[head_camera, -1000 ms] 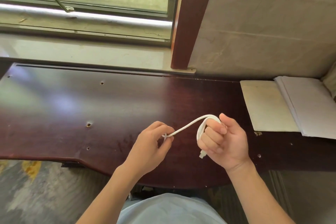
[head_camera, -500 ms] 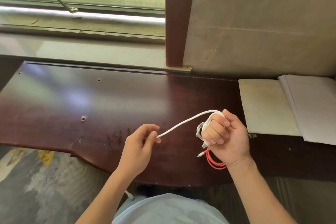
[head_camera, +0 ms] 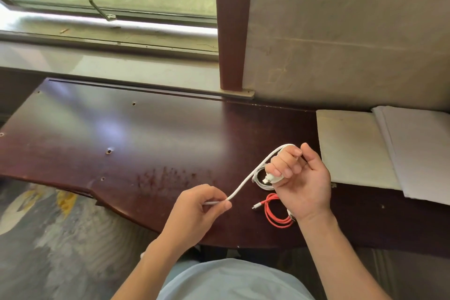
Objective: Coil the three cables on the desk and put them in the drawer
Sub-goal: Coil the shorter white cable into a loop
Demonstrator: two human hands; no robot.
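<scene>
A white cable (head_camera: 253, 173) runs between both hands above the dark wooden desk (head_camera: 151, 143). My right hand (head_camera: 300, 181) is closed on one end, with the cable looped over its fingers and the plug showing under them. My left hand (head_camera: 197, 209) pinches the cable lower down, near the desk's front edge. Beneath my right hand a second white cable (head_camera: 261, 184) lies coiled on the desk. A coiled red cable (head_camera: 276, 214) lies just in front of it, partly hidden by my right wrist. No drawer shows.
A cream pad (head_camera: 353, 148) and a stack of white paper (head_camera: 418, 151) lie at the desk's right end. A window sill (head_camera: 109, 66) and a wooden post (head_camera: 233, 27) stand behind the desk. Patterned floor (head_camera: 48, 238) shows at the lower left.
My left hand has slid down and away along the white cable, lengthening the span between the hands. The view shifted, and the coiled white and red cables under my right hand came into sight.
</scene>
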